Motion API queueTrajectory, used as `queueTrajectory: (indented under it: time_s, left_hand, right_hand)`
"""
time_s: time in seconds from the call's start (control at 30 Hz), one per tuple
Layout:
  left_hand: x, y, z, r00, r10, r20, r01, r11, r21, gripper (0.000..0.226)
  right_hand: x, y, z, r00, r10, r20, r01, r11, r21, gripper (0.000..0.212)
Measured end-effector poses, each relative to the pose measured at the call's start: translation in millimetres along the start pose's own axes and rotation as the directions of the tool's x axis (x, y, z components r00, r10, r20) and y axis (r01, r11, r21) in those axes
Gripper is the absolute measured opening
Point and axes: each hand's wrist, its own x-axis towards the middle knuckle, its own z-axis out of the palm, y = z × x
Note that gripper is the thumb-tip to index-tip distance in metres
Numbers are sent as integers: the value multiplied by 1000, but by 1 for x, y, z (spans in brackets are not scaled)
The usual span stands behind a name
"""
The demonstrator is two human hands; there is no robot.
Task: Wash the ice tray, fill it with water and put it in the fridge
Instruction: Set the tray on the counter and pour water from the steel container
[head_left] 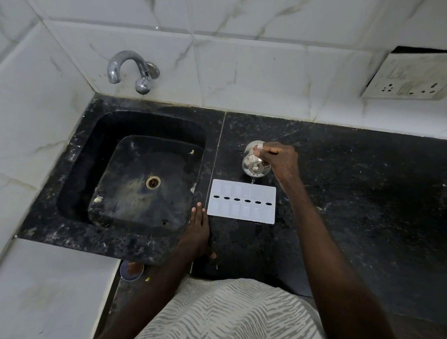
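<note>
A white ice tray [242, 201] lies flat on the black granite counter [364, 181], just right of the sink. It has two rows of cells and a line of dark oval holes along its middle. My right hand [278, 159] grips a small steel pot [254, 163] tilted over the tray's far edge, and a thin stream of water falls from it into a far-row cell. My left hand [198, 230] rests flat on the counter beside the tray's near left corner, fingers straight, holding nothing.
The black sink [83, 157] with a round drain sits at left, under a chrome tap [131, 70] on the tiled wall. A wall socket plate [414, 78] is mounted at the upper right. A small round dish [131, 270] sits below the counter edge.
</note>
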Motion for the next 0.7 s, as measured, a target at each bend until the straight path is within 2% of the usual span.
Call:
queueTrajectory:
  time_s: [0.5, 0.7]
  left_hand:
    - [-1, 0, 0, 1000, -1, -7, 1, 1000, 4, 148]
    - [-1, 1, -2, 1000, -1, -3, 1, 1000, -6, 147]
  right_hand:
    - [-3, -6, 3, 1000, -13, -1, 13, 1000, -3, 23]
    - [-1, -7, 7, 998, 44, -39, -43, 999, 26, 22]
